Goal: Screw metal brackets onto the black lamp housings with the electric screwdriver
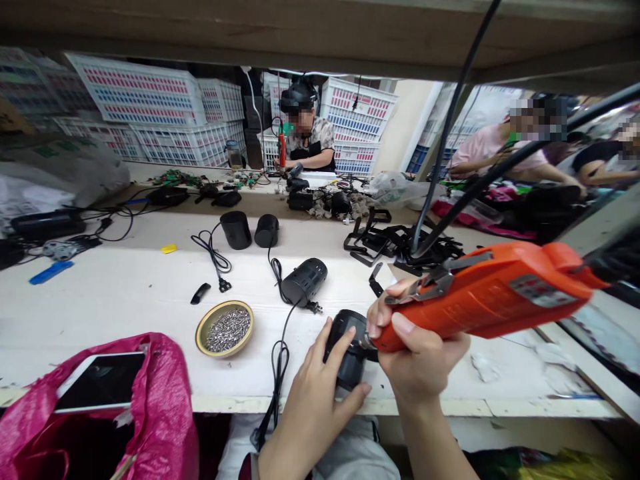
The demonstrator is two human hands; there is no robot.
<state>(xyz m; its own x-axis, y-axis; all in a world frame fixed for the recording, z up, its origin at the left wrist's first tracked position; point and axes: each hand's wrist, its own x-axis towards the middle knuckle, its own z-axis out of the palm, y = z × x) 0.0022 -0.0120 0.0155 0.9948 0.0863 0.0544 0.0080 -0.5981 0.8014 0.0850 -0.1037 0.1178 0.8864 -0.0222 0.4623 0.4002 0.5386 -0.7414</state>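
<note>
Under left hand (315,393) — black, seemingly cylindrical housing (347,353)

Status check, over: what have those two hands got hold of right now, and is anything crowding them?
Left hand grips black housing at bench edge. Right hand holds orange electric screwdriver, tip at housing. Black cord and screw bowl lie just left.

On the worktop (125,293): one orange power screwdriver (493,293); one black housing in hand (350,350); one black housing with cord (303,281); two black cups (236,229) (267,231); one bowl of screws (225,328); one phone (100,381); one pink bag (165,413).
</note>
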